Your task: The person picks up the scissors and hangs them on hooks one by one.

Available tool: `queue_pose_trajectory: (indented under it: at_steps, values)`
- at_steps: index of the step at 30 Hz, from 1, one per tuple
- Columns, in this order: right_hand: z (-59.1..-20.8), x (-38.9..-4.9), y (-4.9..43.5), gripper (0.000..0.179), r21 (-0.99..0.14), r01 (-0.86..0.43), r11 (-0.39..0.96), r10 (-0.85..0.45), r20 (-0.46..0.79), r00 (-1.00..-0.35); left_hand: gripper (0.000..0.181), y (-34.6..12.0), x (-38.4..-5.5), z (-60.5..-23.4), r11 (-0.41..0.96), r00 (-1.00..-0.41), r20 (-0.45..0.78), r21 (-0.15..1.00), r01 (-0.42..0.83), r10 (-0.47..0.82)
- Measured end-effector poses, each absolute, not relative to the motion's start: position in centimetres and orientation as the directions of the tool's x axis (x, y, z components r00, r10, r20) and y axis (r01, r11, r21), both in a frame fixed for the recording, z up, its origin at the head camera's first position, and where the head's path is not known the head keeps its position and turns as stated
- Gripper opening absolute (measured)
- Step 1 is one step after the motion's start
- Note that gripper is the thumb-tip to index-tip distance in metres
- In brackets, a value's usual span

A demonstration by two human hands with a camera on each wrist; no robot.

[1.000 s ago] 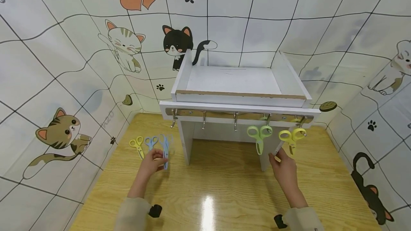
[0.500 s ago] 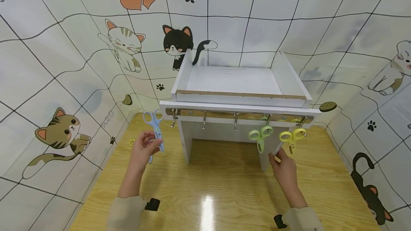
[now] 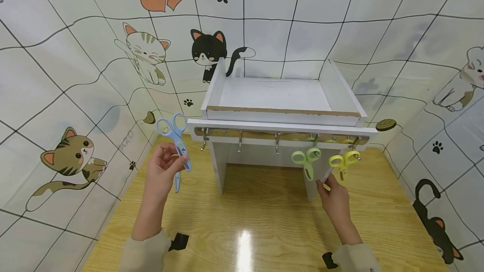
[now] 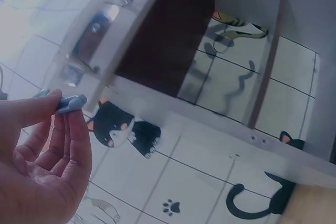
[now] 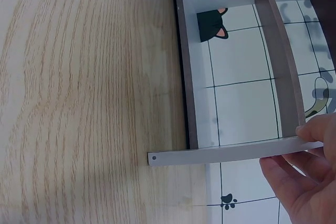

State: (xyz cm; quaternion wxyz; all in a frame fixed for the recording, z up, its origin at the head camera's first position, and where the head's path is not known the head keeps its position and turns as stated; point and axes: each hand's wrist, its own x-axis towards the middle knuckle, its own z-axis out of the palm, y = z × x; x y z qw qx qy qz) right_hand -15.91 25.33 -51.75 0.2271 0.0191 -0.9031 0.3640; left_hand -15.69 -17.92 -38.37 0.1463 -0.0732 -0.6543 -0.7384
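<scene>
My left hand [image 3: 160, 175] pinches a pair of light blue scissors [image 3: 176, 133] by the blades, handles up, just left of the rack's end. In the left wrist view, thumb and fingers grip the blue scissors [image 4: 71, 103]. Part of another pair of blue scissors [image 3: 177, 183] shows on the table below that hand. My right hand [image 3: 334, 200] grips the front edge of the white shelf's right side panel [image 5: 231, 153] between thumb and fingers. Beside it, green scissors [image 3: 308, 163] and yellow scissors [image 3: 343, 161] hang from the two rightmost hooks.
Several metal hooks line the front rail [image 3: 259, 134] of the white shelf [image 3: 272, 93]. Bare hooks include the leftmost hook [image 3: 204, 139] and the middle hook [image 3: 277, 144]. The wooden table [image 3: 264, 221] meets cat-patterned walls [image 3: 264, 3].
My left hand has lifted the blue scissors from low over the table, up and leftward, to rail height. The yellow scissors on the table are now hidden. My right hand stays put.
</scene>
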Motion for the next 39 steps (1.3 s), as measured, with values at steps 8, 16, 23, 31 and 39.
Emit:
queue_pose_trajectory:
  at_steps: [8, 16, 23, 31, 39]
  values:
    - [-51.8, -15.9, 25.3, 0.025, -0.651, -0.199, 0.733, 0.137, 0.428, -0.894, 0.034, -16.8, -14.5, -36.6, -0.133, -0.892, 0.449, 0.882, 0.452, -0.052]
    - [-51.8, -15.9, 25.3, 0.025, -0.654, -0.202, 0.729, 0.138, 0.429, -0.893, 0.036, -14.8, -13.6, -35.8, -0.144, -0.884, 0.466, 0.879, 0.455, 0.049]
    - [-51.8, -16.0, 25.3, 0.024, -0.655, -0.19, 0.731, 0.137, 0.414, -0.9, 0.033, -12.8, -13.5, -36.1, -0.136, -0.88, 0.452, 0.89, 0.435, 0.144]
    - [-51.8, -15.9, 25.3, 0.026, -0.647, -0.187, 0.739, 0.139, 0.419, -0.897, 0.028, -10.7, -13.5, -37.0, -0.141, -0.861, 0.446, 0.895, 0.423, 0.246]
    - [-51.8, -15.9, 25.3, 0.023, -0.65, -0.177, 0.739, 0.146, 0.411, -0.9, 0.031, -8.5, -13.4, -38.1, -0.146, -0.862, 0.384, 0.923, 0.355, 0.332]
